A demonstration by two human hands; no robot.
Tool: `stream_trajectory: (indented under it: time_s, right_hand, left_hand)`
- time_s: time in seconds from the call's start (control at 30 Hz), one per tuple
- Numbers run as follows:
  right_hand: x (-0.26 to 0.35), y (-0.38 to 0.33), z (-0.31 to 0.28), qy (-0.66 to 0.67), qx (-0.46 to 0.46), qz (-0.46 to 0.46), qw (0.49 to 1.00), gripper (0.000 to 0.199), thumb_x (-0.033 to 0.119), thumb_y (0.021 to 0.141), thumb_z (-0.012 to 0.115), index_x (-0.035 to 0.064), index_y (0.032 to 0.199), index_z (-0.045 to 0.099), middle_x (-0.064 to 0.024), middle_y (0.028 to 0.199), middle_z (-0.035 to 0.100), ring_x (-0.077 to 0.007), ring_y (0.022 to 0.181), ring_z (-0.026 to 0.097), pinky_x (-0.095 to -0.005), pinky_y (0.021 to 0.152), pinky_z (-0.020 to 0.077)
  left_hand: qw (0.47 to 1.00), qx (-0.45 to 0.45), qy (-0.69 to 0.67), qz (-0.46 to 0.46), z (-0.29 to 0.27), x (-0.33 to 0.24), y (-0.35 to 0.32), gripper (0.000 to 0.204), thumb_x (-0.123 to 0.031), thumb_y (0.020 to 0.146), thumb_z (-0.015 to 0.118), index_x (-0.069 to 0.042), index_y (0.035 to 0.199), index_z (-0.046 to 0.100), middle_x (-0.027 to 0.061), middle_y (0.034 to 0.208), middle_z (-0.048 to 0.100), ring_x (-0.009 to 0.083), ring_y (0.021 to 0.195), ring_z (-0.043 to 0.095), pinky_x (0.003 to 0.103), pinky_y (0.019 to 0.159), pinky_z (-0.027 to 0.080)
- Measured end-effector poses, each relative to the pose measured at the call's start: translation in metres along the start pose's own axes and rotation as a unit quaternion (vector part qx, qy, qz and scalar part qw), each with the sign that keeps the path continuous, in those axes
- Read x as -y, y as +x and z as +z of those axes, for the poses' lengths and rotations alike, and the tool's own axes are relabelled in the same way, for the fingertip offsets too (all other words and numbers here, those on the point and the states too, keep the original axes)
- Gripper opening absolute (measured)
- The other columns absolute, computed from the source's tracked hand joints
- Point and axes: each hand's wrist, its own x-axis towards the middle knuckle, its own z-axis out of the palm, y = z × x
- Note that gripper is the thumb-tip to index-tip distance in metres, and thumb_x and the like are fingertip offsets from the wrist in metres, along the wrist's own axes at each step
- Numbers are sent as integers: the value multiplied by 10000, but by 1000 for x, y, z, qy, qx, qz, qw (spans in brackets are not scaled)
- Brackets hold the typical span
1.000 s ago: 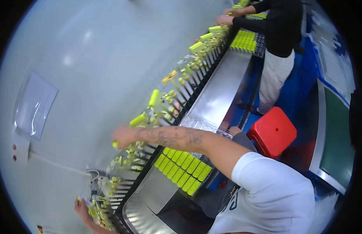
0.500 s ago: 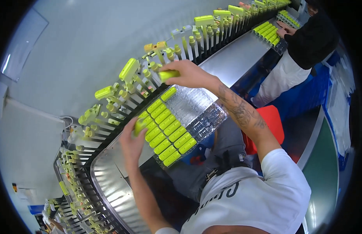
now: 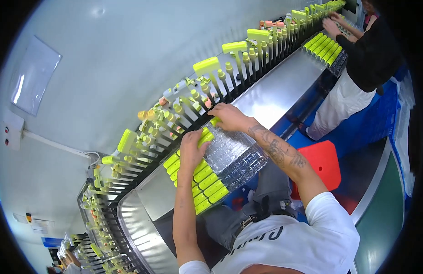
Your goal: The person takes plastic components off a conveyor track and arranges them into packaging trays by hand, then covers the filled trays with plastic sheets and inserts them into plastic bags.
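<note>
A clear plastic tray [image 3: 248,157] with moulded pockets lies before me, its left part filled with rows of bright yellow-green oblong plastic pieces [image 3: 210,183]. My left hand [image 3: 191,148] reaches over the filled rows, fingers and thumb closed around a yellow-green piece [image 3: 206,136] at the tray's far side. Just right of it, my right hand [image 3: 230,117] pinches another yellow-green piece [image 3: 215,121] at the tray's far corner. The fingers partly cover both pieces.
Behind the tray runs a line of upright rods [image 3: 193,109] carrying yellow-green parts, curving toward the lower left. A metal ledge [image 3: 280,86] borders it. A co-worker [image 3: 373,52] stands at right beside another filled tray [image 3: 323,48]. A red stool [image 3: 318,164] is at my right.
My right hand has come down from near the rods to the tray's far corner with its piece. My left hand has moved from the tray's left edge rightward over the rows.
</note>
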Motion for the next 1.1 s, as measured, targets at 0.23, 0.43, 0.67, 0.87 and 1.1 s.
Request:
stream_trajectory:
  time_s: [0.23,0.43,0.67,0.87,1.1]
  right_hand:
    - [26,-9,-44,36,13,23,999,338,193,849,751,69,1162,722,-124,1138,707,-326,1122,641,-450,966,505]
    - [90,19,-82,101,-167,21,981,191,185,903,723,65,1050,744,-123,904,736,-332,853,716,-407,746,559]
    - [121,113,-94,54,-244,-77,965,169,121,923,653,77,1059,743,-159,974,732,-375,892,697,-444,787,559]
    - [150,120,-80,57,-65,-102,991,216,74,889,634,36,1075,736,-169,873,713,-369,804,682,-442,727,541]
    - [205,127,-46,21,-59,-129,990,284,58,799,668,83,1072,743,-166,991,669,-366,940,652,-463,814,541]
  left_hand:
    - [991,-123,-1,-43,-79,-16,-13,129,-91,841,794,-37,952,753,108,971,759,295,893,720,377,811,577]
    - [966,-196,-61,-159,-147,-35,2,135,-85,929,722,17,1012,755,133,838,762,173,702,718,297,685,555]
    - [940,-239,-83,-230,-182,-24,-62,144,-98,928,732,29,994,754,77,796,744,102,710,682,261,685,532]
    - [861,-317,25,-398,-251,67,-152,227,-199,929,716,23,954,755,128,785,750,174,714,716,308,716,549]
    - [853,-264,258,-369,-324,142,-177,388,-337,872,759,27,1008,748,259,969,738,446,918,710,501,804,563]
